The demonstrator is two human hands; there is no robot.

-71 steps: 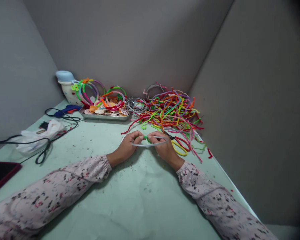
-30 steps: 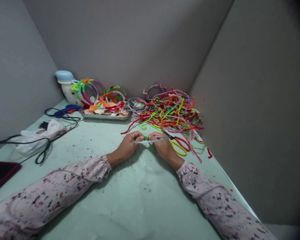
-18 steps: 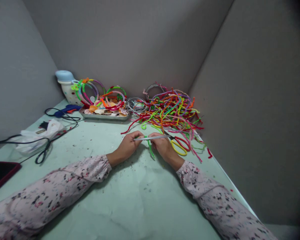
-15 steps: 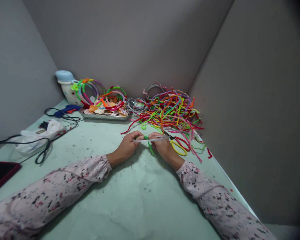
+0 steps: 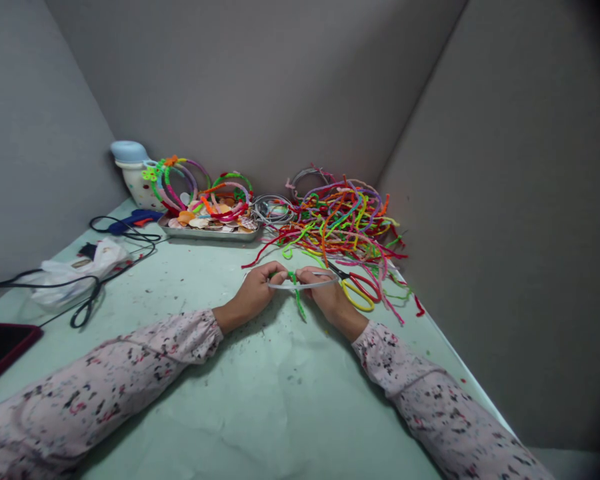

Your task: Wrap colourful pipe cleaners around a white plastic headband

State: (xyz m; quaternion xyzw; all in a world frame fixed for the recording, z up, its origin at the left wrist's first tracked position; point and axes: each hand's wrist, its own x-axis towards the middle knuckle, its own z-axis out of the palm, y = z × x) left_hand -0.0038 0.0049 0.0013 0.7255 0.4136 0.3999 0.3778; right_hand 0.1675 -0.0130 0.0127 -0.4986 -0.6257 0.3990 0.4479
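My left hand [image 5: 260, 287] and my right hand [image 5: 323, 290] are close together above the table, fingers closed in a pinch. Between them is a thin pale hoop [image 5: 283, 287], whose near side curves toward me. A green pipe cleaner [image 5: 299, 303] sits at the far side of the hoop between my fingertips, one end hanging down. Both hands grip the hoop where the green piece meets it; my fingers partly hide the wrapping. Scissors with red and yellow handles [image 5: 357, 293] lie just beside my right hand.
A heap of coloured pipe cleaners [image 5: 345, 220] lies at the back right. A metal tray [image 5: 210, 235] holds shells and decorated hoops, near a white bottle [image 5: 137, 180] with a blue top. Black cable [image 5: 97, 290], a plastic bag [image 5: 75, 273] and a phone [image 5: 5, 350] are on the left.
The hoop has tilted, so its near side sits lower and its opening shows more. The green end now hangs a little lower. My hands have barely moved.
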